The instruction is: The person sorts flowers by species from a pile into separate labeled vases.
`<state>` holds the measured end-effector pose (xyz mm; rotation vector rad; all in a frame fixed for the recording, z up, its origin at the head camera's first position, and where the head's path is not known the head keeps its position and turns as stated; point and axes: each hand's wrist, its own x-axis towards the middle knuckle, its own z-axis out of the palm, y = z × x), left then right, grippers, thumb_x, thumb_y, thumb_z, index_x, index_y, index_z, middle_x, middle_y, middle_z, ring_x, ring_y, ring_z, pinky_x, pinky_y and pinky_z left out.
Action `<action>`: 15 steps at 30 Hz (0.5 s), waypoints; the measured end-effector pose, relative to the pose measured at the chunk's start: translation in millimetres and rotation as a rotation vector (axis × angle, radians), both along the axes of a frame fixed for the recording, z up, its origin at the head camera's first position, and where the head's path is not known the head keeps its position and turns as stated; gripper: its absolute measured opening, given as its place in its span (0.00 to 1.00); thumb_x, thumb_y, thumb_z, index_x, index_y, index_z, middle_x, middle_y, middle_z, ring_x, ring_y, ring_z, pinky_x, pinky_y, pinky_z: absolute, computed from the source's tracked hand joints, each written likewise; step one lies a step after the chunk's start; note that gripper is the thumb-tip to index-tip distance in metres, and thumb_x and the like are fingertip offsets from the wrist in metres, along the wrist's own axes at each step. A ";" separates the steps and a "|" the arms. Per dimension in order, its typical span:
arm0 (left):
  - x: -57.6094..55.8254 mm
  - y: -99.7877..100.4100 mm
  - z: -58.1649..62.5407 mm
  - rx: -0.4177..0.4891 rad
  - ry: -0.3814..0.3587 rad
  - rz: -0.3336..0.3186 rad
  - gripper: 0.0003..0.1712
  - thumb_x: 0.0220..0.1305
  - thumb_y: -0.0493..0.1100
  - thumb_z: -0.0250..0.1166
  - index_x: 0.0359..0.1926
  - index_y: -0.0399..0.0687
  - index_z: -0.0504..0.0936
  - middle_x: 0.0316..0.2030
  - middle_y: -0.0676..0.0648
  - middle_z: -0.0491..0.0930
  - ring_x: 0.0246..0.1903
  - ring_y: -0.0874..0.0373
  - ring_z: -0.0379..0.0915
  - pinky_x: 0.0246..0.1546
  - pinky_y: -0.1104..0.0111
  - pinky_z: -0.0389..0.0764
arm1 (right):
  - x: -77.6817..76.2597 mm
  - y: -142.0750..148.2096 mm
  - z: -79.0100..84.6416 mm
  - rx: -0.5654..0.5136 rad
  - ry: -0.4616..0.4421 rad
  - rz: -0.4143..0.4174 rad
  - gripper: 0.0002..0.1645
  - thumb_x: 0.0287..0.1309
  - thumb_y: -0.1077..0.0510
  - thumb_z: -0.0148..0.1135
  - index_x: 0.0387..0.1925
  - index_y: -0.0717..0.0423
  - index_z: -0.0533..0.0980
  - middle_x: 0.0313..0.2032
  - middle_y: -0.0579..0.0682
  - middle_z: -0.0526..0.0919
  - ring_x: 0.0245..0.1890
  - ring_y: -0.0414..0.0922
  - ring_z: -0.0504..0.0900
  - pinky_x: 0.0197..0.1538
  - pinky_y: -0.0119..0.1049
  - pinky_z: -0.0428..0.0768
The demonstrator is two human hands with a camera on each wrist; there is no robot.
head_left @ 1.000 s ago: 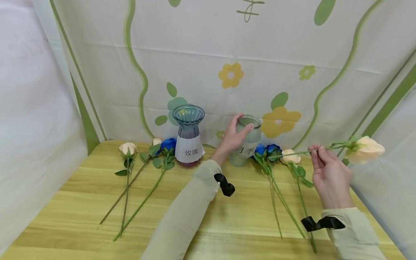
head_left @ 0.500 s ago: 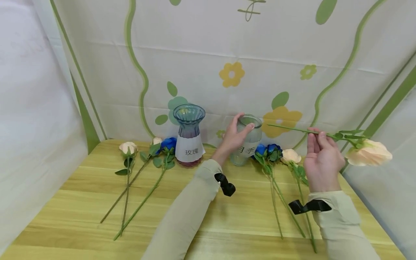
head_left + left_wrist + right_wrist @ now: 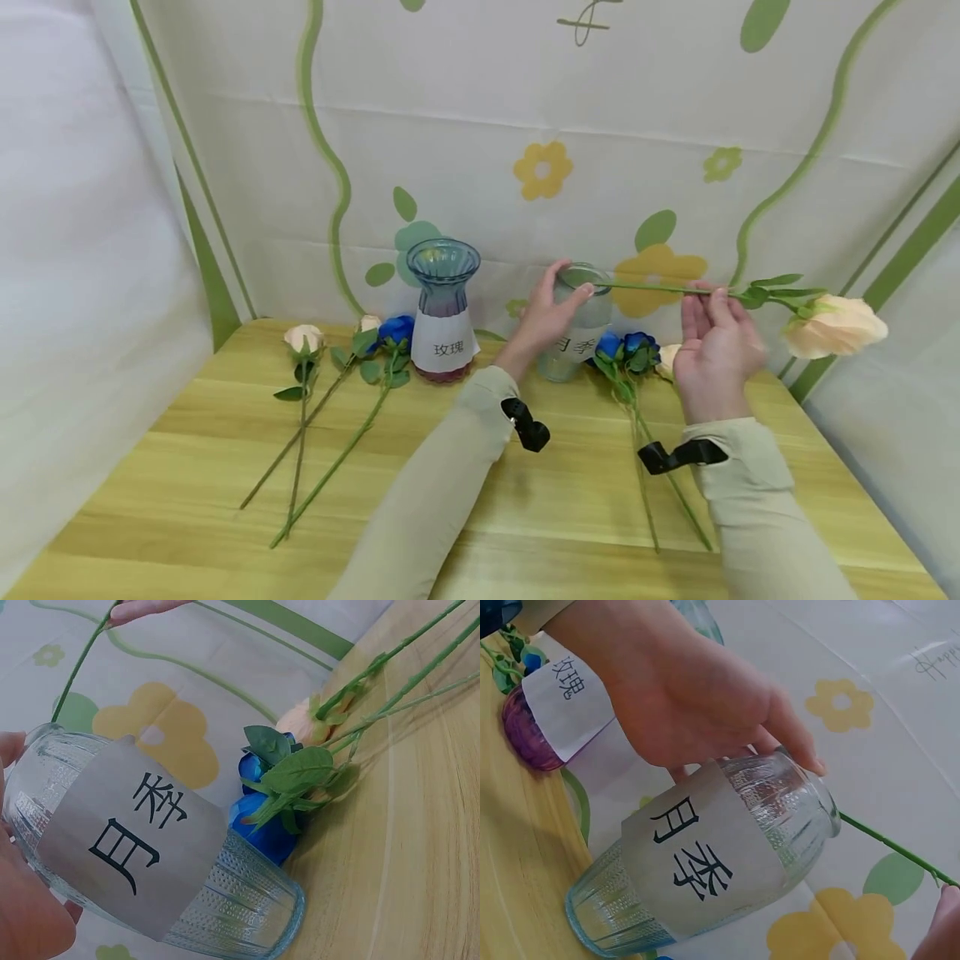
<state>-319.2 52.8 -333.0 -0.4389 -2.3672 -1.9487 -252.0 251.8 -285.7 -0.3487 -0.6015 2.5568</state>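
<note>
My left hand (image 3: 543, 323) grips a clear ribbed glass vase (image 3: 558, 365) near its rim, thumb at the front of the mouth. The vase stands upright on the table and bears a white paper label (image 3: 139, 844) with black characters. To its right, my right hand (image 3: 716, 358) pinches the green stem of a peach artificial rose (image 3: 836, 327). Its bloom points right and the stem lies nearly level. The stem's end is right at the vase's rim, as the right wrist view also shows beside the clear glass (image 3: 780, 810).
A blue-and-purple glass vase (image 3: 444, 292) with a paper label stands left of the clear one. Blue and peach roses (image 3: 395, 332) lie at the table's left. More blue roses (image 3: 639, 350) and a peach one lie at right. A patterned cloth (image 3: 480, 167) hangs close behind.
My right hand has moved left with the peach rose. Its stem swung up to nearly level, and its end has come to the clear vase's rim. The left hand keeps its grip.
</note>
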 end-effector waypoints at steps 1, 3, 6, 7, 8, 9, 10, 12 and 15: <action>0.4 0.3 0.2 0.005 0.001 0.007 0.41 0.76 0.63 0.60 0.83 0.64 0.58 0.83 0.49 0.57 0.84 0.44 0.51 0.77 0.27 0.27 | -1.3 -2.8 0.2 0.005 -0.009 -0.010 0.12 0.59 0.65 0.75 0.42 0.61 0.79 0.38 0.57 0.92 0.33 0.49 0.93 0.50 0.36 0.90; 1.2 -0.2 0.2 0.014 0.001 0.019 0.40 0.77 0.62 0.60 0.82 0.64 0.59 0.83 0.49 0.58 0.83 0.44 0.51 0.77 0.28 0.26 | -4.3 -9.8 0.1 0.028 -0.020 -0.034 0.13 0.58 0.66 0.76 0.39 0.61 0.78 0.37 0.57 0.92 0.32 0.49 0.92 0.48 0.37 0.91; 1.5 -1.8 0.3 0.016 0.008 0.021 0.39 0.77 0.61 0.60 0.82 0.64 0.59 0.83 0.49 0.58 0.83 0.44 0.51 0.77 0.27 0.26 | -9.0 -19.8 -0.5 0.073 -0.011 -0.065 0.12 0.58 0.66 0.77 0.38 0.62 0.79 0.37 0.57 0.92 0.31 0.49 0.91 0.44 0.37 0.91; 1.4 -2.1 0.3 0.015 0.011 0.017 0.39 0.77 0.61 0.60 0.82 0.64 0.59 0.83 0.49 0.59 0.83 0.44 0.51 0.77 0.27 0.27 | -10.5 -23.0 -0.7 0.091 -0.005 -0.073 0.12 0.58 0.66 0.76 0.38 0.62 0.79 0.37 0.57 0.91 0.32 0.49 0.91 0.43 0.36 0.91; 1.2 -2.3 0.5 0.016 0.013 0.011 0.39 0.77 0.61 0.60 0.83 0.64 0.58 0.83 0.49 0.59 0.83 0.44 0.51 0.77 0.27 0.27 | -12.1 -26.1 -0.9 0.109 0.001 -0.081 0.12 0.59 0.66 0.76 0.38 0.62 0.79 0.38 0.57 0.91 0.33 0.49 0.91 0.42 0.36 0.91; 1.2 -2.2 1.0 0.017 0.013 0.006 0.39 0.77 0.61 0.59 0.83 0.64 0.58 0.83 0.49 0.58 0.83 0.44 0.51 0.77 0.27 0.27 | -13.7 -29.1 -1.2 0.126 0.006 -0.088 0.11 0.59 0.66 0.76 0.38 0.63 0.79 0.38 0.57 0.91 0.33 0.49 0.90 0.42 0.35 0.91; 1.2 -2.0 1.4 0.017 0.013 0.001 0.39 0.77 0.61 0.59 0.83 0.64 0.58 0.83 0.48 0.58 0.83 0.44 0.51 0.77 0.27 0.26 | -15.2 -32.2 -1.5 0.146 0.004 -0.092 0.10 0.60 0.66 0.76 0.38 0.63 0.80 0.39 0.57 0.90 0.33 0.49 0.90 0.42 0.35 0.91; 1.5 -1.0 1.9 0.017 0.009 -0.002 0.40 0.77 0.61 0.59 0.83 0.64 0.58 0.83 0.48 0.59 0.83 0.44 0.52 0.78 0.28 0.27 | -18.1 -38.2 -3.0 0.185 -0.006 -0.099 0.09 0.61 0.65 0.75 0.38 0.63 0.80 0.40 0.56 0.90 0.34 0.48 0.90 0.43 0.34 0.91; 1.4 2.1 0.7 0.011 0.005 0.001 0.40 0.77 0.62 0.59 0.83 0.64 0.58 0.83 0.49 0.58 0.83 0.45 0.52 0.78 0.28 0.28 | -23.0 -45.7 -7.6 0.225 -0.025 -0.109 0.07 0.62 0.64 0.74 0.38 0.64 0.82 0.40 0.56 0.90 0.34 0.47 0.90 0.44 0.33 0.90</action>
